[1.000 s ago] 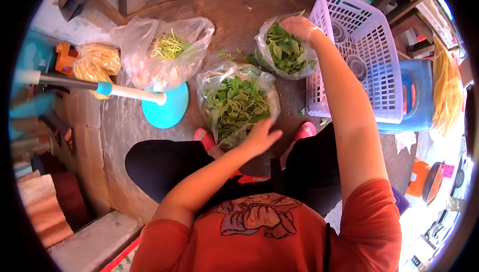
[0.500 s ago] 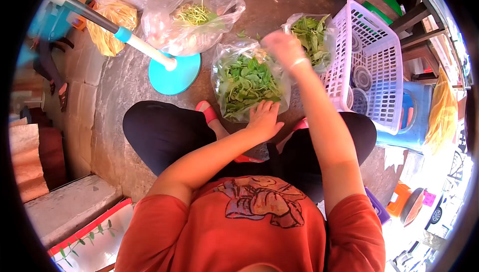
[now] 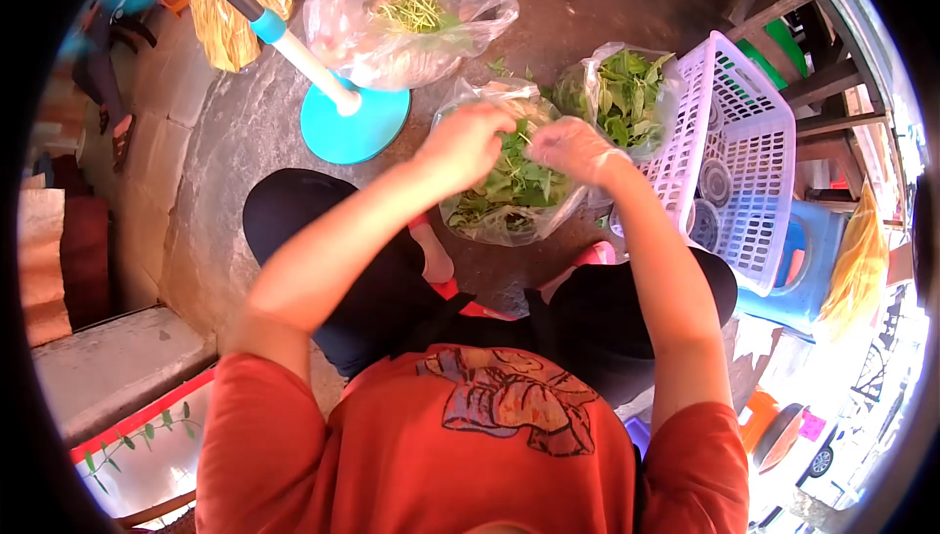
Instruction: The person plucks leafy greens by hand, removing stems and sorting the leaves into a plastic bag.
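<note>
Curling inward, my left hand point(image 3: 468, 145) and right hand point(image 3: 573, 149) nearly meet, the bag of leaves point(image 3: 511, 229) beneath them; I cannot tell whether either grips anything.

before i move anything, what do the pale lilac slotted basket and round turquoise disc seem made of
The pale lilac slotted basket looks like smooth moulded plastic, judging by its regular openings. The round turquoise disc looks smooth and evenly coloured, probably plastic, though painted metal is possible.

Left hand point(image 3: 466, 149) and right hand point(image 3: 580, 150) close together – 2 sets of curled fingers point(image 3: 496, 121)
</note>
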A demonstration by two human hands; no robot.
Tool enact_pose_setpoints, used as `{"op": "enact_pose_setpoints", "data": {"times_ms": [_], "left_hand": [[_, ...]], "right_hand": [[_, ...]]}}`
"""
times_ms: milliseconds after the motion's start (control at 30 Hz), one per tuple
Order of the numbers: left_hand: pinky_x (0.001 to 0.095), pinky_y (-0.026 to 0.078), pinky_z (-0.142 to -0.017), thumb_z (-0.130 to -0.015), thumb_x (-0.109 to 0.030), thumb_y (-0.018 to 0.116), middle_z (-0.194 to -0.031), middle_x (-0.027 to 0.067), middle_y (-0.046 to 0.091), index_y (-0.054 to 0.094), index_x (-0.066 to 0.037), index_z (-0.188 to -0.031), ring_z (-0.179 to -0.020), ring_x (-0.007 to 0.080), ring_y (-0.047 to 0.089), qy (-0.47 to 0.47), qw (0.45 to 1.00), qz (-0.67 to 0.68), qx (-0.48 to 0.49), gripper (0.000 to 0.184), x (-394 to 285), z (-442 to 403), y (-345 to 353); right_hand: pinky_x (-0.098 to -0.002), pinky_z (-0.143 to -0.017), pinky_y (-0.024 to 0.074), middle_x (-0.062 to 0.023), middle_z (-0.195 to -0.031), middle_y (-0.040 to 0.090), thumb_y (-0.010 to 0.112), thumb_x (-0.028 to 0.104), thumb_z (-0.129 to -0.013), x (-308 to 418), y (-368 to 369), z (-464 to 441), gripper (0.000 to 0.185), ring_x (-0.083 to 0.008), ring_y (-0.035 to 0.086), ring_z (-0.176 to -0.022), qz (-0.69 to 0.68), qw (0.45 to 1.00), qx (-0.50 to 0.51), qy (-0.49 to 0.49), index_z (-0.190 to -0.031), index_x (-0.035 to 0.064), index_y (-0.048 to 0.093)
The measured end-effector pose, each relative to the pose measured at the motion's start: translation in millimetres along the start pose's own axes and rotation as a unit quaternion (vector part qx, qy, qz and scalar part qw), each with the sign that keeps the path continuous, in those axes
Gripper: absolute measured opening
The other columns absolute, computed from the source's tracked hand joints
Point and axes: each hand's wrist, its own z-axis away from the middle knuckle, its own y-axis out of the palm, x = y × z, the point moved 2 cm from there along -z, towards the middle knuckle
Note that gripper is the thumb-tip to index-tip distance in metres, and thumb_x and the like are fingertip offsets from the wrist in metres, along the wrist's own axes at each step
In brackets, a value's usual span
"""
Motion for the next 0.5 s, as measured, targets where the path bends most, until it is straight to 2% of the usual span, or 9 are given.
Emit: {"op": "enact_pose_setpoints", "data": {"times_ms": [67,133,167,267,300,467,500], "left_hand": [[0.0332,0.046,-0.082,-0.078,-0.003,0.057,-0.101,0.0128,0.059,0.058,-0.001,-0.104,-0.097,0.0221,0.057,0.045,0.992,0.117,-0.026,0.026,0,-12,-14],[0.0295,0.046,-0.079,-0.079,-0.005,0.059,-0.097,0.01,0.061,0.059,0.0,-0.102,-0.091,0.016,0.056,0.004,0.971,0.237,0.018,0.023,-7,-17,-14],[0.0276,0.046,-0.077,-0.08,-0.006,0.06,-0.095,0.0086,0.062,0.06,0.0,-0.101,-0.088,0.0129,0.056,-0.017,0.954,0.296,0.041,0.022,-10,-19,-12],[0.024,0.045,-0.073,-0.082,-0.009,0.061,-0.087,0.0053,0.064,0.062,0.002,-0.094,-0.08,0.0086,0.056,-0.057,0.962,0.266,0.031,0.016,-14,-22,-9],[0.0238,0.046,-0.071,-0.082,-0.009,0.062,-0.08,0.0029,0.064,0.064,0.002,-0.089,-0.075,0.0093,0.057,-0.039,0.961,0.275,0.003,0.013,-16,-25,-9],[0.0245,0.045,-0.072,-0.082,-0.011,0.063,-0.082,0.0035,0.064,0.065,0.0,-0.09,-0.076,0.0095,0.057,-0.127,0.913,0.388,0.007,0.014,7,-33,-18],[0.0246,0.045,-0.072,-0.082,-0.011,0.063,-0.081,0.0035,0.064,0.065,0.001,-0.09,-0.076,0.0098,0.057,-0.141,0.891,0.431,-0.006,0.014,10,-34,-20]], "right_hand": [[-0.0277,-0.067,0.0437,-0.0028,-0.075,0.062,0.06,0.021,-0.083,20,-22,12,0.019,-0.01,0.051,-0.07,-0.1,0.995,0.005,-0.014,-0.08,0.0025,0.062],[-0.0236,-0.067,0.0415,0.0003,-0.075,0.06,0.059,0.019,-0.084,31,-34,23,0.017,-0.0066,0.047,-0.07,-0.17,0.985,0.0,-0.019,-0.08,0.0027,0.061],[-0.0278,-0.068,0.0426,-0.0032,-0.073,0.059,0.057,0.019,-0.083,30,-35,25,0.016,-0.0122,0.051,-0.069,-0.22,0.975,-0.01,-0.019,-0.079,0.0045,0.06],[-0.0268,-0.071,0.0431,-0.0032,-0.078,0.06,0.054,0.02,-0.085,30,-35,27,0.019,-0.0122,0.053,-0.073,-0.228,0.972,-0.018,-0.057,-0.081,0.0031,0.061],[-0.0266,-0.072,0.0432,-0.0034,-0.079,0.06,0.054,0.02,-0.085,28,-33,27,0.019,-0.0123,0.054,-0.075,-0.259,0.964,-0.021,-0.048,-0.082,0.0026,0.06],[-0.0277,-0.082,0.0428,-0.0041,-0.088,0.062,0.053,0.022,-0.086,11,-37,27,0.023,-0.0131,0.056,-0.089,-0.348,0.937,-0.018,-0.01,-0.091,0.0009,0.062],[-0.0284,-0.085,0.041,-0.005,-0.092,0.061,0.053,0.024,-0.087,10,-38,26,0.025,-0.0138,0.055,-0.093,-0.424,0.905,-0.042,0.011,-0.094,0.0011,0.061]]}}
